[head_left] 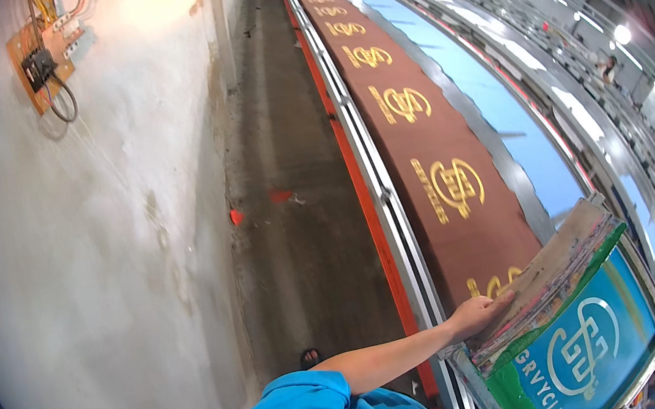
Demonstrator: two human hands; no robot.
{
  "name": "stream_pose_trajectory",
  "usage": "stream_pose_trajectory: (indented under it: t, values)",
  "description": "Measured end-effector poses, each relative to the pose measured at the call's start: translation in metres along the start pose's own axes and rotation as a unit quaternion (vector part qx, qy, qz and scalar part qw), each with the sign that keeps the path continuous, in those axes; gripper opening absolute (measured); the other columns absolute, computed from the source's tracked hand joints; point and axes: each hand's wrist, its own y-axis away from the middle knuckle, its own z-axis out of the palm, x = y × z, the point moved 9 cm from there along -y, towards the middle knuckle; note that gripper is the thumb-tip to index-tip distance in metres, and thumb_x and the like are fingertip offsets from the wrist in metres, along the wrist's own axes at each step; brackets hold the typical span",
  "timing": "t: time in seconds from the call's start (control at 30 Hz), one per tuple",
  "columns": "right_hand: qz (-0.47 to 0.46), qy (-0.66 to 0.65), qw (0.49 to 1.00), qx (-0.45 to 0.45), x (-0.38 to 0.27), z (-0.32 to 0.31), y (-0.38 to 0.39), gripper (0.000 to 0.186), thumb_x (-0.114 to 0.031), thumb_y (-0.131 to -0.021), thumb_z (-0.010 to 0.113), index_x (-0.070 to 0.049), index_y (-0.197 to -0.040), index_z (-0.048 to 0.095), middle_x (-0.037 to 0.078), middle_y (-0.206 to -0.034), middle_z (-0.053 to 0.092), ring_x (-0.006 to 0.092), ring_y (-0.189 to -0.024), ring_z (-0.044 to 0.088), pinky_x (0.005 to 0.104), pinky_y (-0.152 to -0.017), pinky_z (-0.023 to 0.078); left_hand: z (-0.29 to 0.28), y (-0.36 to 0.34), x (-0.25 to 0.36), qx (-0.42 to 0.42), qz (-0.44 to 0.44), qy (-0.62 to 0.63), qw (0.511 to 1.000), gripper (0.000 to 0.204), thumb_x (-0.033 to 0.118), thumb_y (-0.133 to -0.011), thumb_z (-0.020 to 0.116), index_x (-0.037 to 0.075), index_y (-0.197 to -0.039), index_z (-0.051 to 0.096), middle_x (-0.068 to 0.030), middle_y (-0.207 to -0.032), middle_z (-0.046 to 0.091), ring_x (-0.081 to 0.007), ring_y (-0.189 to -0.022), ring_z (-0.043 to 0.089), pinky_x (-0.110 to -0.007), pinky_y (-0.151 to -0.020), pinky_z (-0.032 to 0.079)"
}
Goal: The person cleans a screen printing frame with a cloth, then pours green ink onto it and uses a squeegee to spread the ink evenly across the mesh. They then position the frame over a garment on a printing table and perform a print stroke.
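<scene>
My left hand (480, 316) reaches across from its blue sleeve to a silk-screen printing frame (541, 282). Its fingers are closed over the frame's near-left edge, partly hidden against it. The frame lies tilted over the near end of the long table, its mesh (582, 352) teal with a pale logo and lettering, bordered in green and smeared with old ink. Under and beyond it runs a brown fabric (453, 133) with a row of yellow printed logos; the nearest print is partly covered by the frame. My right hand is out of the picture.
A metal rail (380, 170) and an orange-red strip (371, 206) line the table's left side. Left of it are a dark walkway (301, 251) and a pale wall (93, 241) with a wired electrical board (42, 65). A light-blue strip (539, 162) and further long tables lie right.
</scene>
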Motion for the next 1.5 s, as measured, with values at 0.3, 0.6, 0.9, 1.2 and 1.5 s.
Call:
stream_pose_trajectory:
  t: [0.3,0.6,0.9,1.2,1.5]
  values:
    - [-0.009,-0.079,0.995,-0.062,-0.187,0.207,0.046,0.053,-0.051,-0.101,0.059,0.001,-0.105,0.067,0.007,-0.086,0.06,0.0196,-0.072,0.055,0.0335,-0.057,0.046,-0.344,-0.026,0.085,0.126,0.023,0.105,0.986,0.089,0.081,-0.092,0.05,-0.003,-0.106,0.077,-0.0123,-0.1,0.075,-0.0167,-0.094,0.07,-0.031,-0.085,0.054]
    - [-0.015,-0.23,0.958,-0.168,-0.466,0.683,0.117,0.036,-0.046,-0.097,0.067,-0.011,-0.088,0.069,-0.003,-0.069,0.05,0.0101,-0.06,0.044,0.0294,-0.053,0.035,-0.744,-0.11,0.191,0.311,0.002,0.083,0.947,0.074,0.067,-0.102,0.049,-0.002,-0.118,0.071,-0.0077,-0.105,0.073,-0.0135,-0.093,0.066,-0.03,-0.084,0.053]
    - [-0.058,-0.24,0.878,-0.409,-0.719,1.063,0.308,0.072,-0.064,-0.099,0.058,0.0,-0.132,0.067,0.008,-0.119,0.07,0.0186,-0.107,0.065,0.0338,-0.093,0.05,-1.115,-0.073,0.299,0.459,0.161,0.24,0.84,0.07,0.065,-0.102,0.052,0.0,-0.116,0.073,-0.0083,-0.105,0.074,-0.0131,-0.09,0.068,-0.028,-0.081,0.053]
    - [-0.097,-0.08,0.904,-0.409,-0.813,1.405,0.476,0.061,-0.052,-0.107,0.051,0.005,-0.12,0.068,0.01,-0.103,0.07,0.0215,-0.097,0.066,0.0364,-0.086,0.053,-1.502,-0.139,0.355,0.5,0.08,0.088,0.858,0.084,0.073,-0.095,0.056,-0.007,-0.113,0.072,-0.0113,-0.103,0.074,-0.0164,-0.095,0.066,-0.032,-0.086,0.05]
    - [0.079,-0.212,0.897,-0.379,-0.967,1.601,0.595,0.059,-0.059,-0.105,0.049,-0.001,-0.117,0.057,0.006,-0.095,0.061,0.0193,-0.079,0.061,0.0351,-0.068,0.051,-1.795,-0.307,0.471,0.398,0.041,0.112,0.909,0.085,0.076,-0.092,0.058,-0.005,-0.111,0.074,-0.0084,-0.104,0.074,-0.0132,-0.094,0.067,-0.028,-0.084,0.051]
